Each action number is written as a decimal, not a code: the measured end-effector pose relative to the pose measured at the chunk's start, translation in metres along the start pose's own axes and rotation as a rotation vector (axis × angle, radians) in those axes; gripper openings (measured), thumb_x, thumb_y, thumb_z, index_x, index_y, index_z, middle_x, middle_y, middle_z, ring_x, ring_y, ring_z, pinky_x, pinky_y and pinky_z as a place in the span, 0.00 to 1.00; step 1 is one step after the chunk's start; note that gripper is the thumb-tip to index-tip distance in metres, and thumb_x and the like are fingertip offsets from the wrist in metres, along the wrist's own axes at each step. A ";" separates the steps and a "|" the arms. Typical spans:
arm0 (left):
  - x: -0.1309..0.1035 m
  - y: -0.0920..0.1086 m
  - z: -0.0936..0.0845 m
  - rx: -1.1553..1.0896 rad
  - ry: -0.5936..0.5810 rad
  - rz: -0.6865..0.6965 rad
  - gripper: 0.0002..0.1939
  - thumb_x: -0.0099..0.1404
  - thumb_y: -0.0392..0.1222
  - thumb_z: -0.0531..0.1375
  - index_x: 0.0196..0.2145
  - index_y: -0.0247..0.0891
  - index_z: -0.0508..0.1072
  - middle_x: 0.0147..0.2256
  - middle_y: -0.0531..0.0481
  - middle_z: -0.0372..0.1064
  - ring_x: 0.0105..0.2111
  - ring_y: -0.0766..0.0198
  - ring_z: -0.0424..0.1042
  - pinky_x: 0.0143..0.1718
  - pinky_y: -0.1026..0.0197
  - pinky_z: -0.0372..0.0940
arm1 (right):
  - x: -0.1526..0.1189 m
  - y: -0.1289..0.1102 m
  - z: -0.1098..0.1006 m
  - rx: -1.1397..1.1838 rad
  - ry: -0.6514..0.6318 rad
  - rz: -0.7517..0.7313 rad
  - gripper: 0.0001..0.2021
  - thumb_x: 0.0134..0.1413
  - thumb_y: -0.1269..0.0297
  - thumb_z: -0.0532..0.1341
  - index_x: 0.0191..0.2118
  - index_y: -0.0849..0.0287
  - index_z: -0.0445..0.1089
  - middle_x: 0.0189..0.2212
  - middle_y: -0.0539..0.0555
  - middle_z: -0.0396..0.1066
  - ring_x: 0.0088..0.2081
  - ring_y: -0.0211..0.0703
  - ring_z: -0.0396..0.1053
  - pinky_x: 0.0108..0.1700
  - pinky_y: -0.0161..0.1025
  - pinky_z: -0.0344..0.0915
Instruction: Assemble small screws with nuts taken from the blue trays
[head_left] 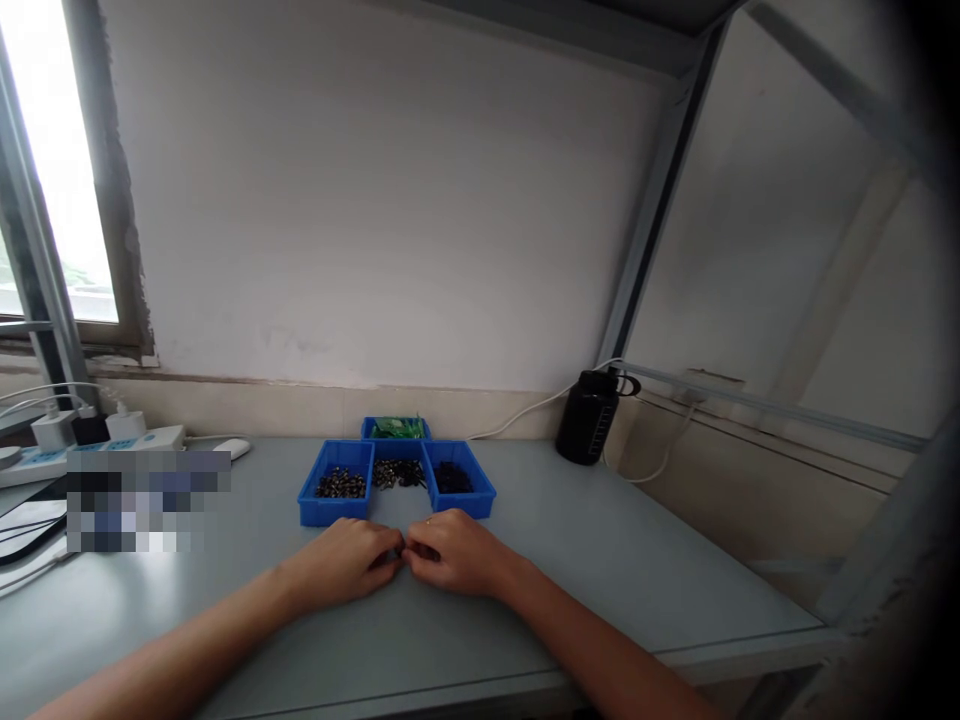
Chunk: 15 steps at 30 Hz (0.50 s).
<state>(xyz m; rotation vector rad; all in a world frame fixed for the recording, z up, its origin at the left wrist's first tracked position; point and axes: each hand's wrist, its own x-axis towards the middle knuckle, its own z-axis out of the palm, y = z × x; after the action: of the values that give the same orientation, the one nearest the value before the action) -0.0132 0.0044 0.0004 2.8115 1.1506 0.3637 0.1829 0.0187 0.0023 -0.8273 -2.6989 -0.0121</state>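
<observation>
My left hand and my right hand meet low over the grey table, fingertips nearly touching. Both are closed in a pinch; whatever they hold is too small and too hidden to name. Just beyond my left hand stands a blue bin with small brass-coloured metal parts. A second blue bin beyond my right hand contains small black parts. Between the bins lies a pile of mixed metal and black pieces. Behind it, another blue bin holds green items in clear bags.
A black bottle stands at the back right beside a white cable. On the left are a power strip with plugged-in chargers and a phone-like dark slab. The table's front edge runs below my forearms.
</observation>
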 end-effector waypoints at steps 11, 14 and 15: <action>-0.001 0.001 -0.002 0.030 0.023 -0.024 0.09 0.63 0.39 0.50 0.30 0.39 0.69 0.27 0.52 0.71 0.28 0.61 0.70 0.26 0.65 0.56 | 0.000 0.002 0.000 0.008 0.003 0.024 0.05 0.53 0.69 0.55 0.28 0.59 0.65 0.24 0.49 0.69 0.27 0.36 0.64 0.29 0.32 0.52; -0.001 0.001 -0.001 0.038 0.018 -0.042 0.09 0.63 0.40 0.50 0.30 0.39 0.69 0.26 0.52 0.70 0.28 0.61 0.70 0.25 0.65 0.56 | 0.000 0.002 0.000 0.008 -0.008 0.037 0.05 0.53 0.68 0.56 0.28 0.59 0.66 0.25 0.49 0.70 0.27 0.36 0.64 0.29 0.32 0.52; 0.000 0.001 -0.001 0.040 0.016 -0.045 0.10 0.63 0.40 0.50 0.29 0.39 0.69 0.26 0.52 0.70 0.27 0.61 0.70 0.25 0.65 0.56 | 0.000 0.002 -0.001 0.006 -0.013 0.039 0.05 0.54 0.68 0.55 0.28 0.59 0.66 0.25 0.49 0.70 0.27 0.36 0.64 0.29 0.32 0.52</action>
<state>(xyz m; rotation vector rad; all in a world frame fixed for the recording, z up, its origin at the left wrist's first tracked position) -0.0133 0.0034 0.0018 2.8163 1.2367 0.3648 0.1842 0.0209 0.0030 -0.8811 -2.6930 0.0109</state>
